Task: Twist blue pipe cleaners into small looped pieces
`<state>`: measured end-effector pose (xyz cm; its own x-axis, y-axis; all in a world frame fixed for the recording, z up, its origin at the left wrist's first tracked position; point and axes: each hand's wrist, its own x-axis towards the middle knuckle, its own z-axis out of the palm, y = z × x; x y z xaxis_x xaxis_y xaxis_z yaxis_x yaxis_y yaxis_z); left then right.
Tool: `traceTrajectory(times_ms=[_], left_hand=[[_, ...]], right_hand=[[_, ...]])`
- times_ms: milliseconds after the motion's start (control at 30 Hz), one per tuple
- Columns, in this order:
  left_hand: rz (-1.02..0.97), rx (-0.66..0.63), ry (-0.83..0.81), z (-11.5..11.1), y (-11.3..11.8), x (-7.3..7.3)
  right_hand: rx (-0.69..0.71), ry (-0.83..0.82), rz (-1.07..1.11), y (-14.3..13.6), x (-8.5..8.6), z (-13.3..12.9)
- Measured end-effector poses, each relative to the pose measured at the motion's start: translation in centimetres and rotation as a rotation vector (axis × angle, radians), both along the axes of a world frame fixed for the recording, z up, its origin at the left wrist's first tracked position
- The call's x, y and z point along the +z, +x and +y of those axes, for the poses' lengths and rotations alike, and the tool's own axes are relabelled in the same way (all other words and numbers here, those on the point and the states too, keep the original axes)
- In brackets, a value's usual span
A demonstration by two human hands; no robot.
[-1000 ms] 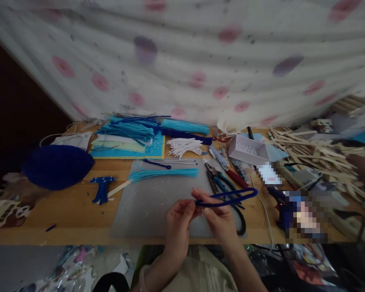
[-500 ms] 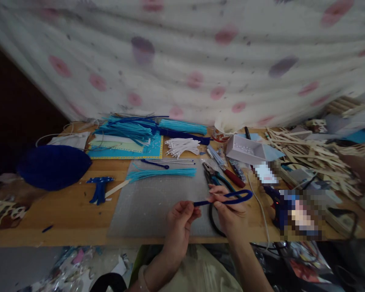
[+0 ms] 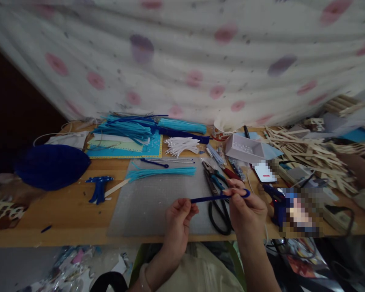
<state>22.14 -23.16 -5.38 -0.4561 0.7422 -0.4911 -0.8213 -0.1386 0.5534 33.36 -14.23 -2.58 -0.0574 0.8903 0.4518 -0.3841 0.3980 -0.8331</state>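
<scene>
Two hands hold a dark blue pipe cleaner (image 3: 213, 198) stretched almost level, its long axis running left to right above the grey mat (image 3: 146, 202). The left hand (image 3: 178, 215) pinches the left end between closed fingertips. The right hand (image 3: 246, 207) is curled shut around the looped right end, just above the black scissors (image 3: 219, 215) on the wooden table (image 3: 73, 211).

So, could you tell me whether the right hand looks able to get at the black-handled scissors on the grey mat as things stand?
Probably yes. The scissors lie on the grey mat just beside the right hand with nothing over them, but its fingers are pinching the dark blue strip, which the left hand also holds.
</scene>
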Motion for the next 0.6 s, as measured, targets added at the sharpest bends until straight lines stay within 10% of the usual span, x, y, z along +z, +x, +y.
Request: traceTrajectory(times_ms=[600], left_hand=[[0.143, -0.110, 0.068, -1.4, -0.2, -0.7]], right_hand=[[0.056, -0.135, 0.094, 0.5, -0.1, -0.5]])
